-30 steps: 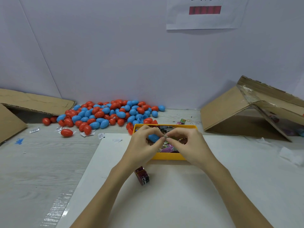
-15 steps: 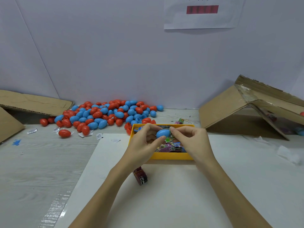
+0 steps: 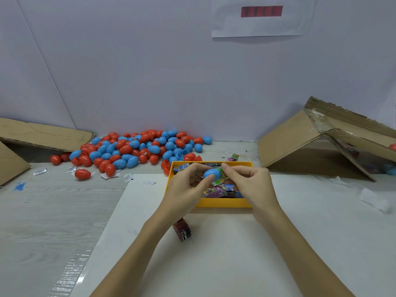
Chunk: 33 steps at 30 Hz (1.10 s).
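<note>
- Both hands meet over the yellow tray (image 3: 222,203), head view.
- Left hand (image 3: 186,185): thumb and curled fingers clamped round the blue egg (image 3: 211,174); thumb tip lies on the egg's near side.
- Right hand (image 3: 250,183): fingertips drawn together, pinching the green packet (image 3: 221,176) at the egg's right end. Packet touches the egg; cannot tell whether any of it sits inside the shell.
- Blue egg is held in the air above the far half of the tray, long axis roughly level, clear of the tray's contents.
- Tray holds a jumble of small printed packets (image 3: 220,189), purple, blue and green; it stands on the far edge of the white sheet (image 3: 214,254).
- Small dark red object (image 3: 182,231) lies on the sheet under the left wrist, partly hidden.
- Pile of red and blue eggs (image 3: 137,151) on the table (image 3: 42,211) against the wall, left of the tray; lone red egg (image 3: 82,174) just in front of the pile, paper scraps around it.
- Tipped cardboard box (image 3: 300,144) to the right, well apart from the tray; flattened cardboard (image 3: 42,133) at far left.
- Paper notice (image 3: 261,24) with a red bar is on the wall above.
</note>
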{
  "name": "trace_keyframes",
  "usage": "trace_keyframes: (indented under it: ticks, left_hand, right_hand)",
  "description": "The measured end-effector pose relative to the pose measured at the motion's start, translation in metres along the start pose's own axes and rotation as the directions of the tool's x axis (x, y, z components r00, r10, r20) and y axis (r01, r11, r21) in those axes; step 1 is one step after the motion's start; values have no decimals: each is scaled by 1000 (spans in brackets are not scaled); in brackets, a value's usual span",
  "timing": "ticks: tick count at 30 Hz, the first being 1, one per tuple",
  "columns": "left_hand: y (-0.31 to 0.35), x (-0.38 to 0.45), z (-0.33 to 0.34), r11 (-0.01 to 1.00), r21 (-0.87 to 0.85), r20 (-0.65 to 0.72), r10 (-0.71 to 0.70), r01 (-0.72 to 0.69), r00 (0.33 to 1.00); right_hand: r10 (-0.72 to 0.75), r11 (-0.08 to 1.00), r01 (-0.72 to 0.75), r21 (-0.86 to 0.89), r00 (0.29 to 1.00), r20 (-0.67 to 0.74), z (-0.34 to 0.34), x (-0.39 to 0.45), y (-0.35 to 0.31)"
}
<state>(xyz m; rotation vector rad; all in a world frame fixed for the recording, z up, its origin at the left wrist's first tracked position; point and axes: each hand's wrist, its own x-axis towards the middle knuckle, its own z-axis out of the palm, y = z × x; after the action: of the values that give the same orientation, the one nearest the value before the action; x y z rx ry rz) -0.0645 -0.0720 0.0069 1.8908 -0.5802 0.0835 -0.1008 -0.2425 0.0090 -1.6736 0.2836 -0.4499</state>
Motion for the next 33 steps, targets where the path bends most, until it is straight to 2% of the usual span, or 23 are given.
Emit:
trace_keyframes:
  ticks: [3,7,10,20,33]
  left_hand:
    - [-1,0,0,1000,-30,-31,6,-7,999]
    - [-1,-1,4,987,-162,-103,-10,-7,995]
    - [-2,-1,4,976,-216,-107,-17,-6,994]
    - [-2,2,0,966,-259,-116,-27,-4,993]
    - [-5,2,-1,970,-233,-113,48,-74,992]
  right_hand:
    - [-31,999,31,19,999,40,1,-1,1]
    - [-57,996,47,78,990,130,5,-3,0]
    - [-85,993,72,92,987,137,6,-4,-1]
    - [-170,976,153,155,980,101,7,-6,-4]
    - [-117,979,88,183,981,157,9,-10,-6]
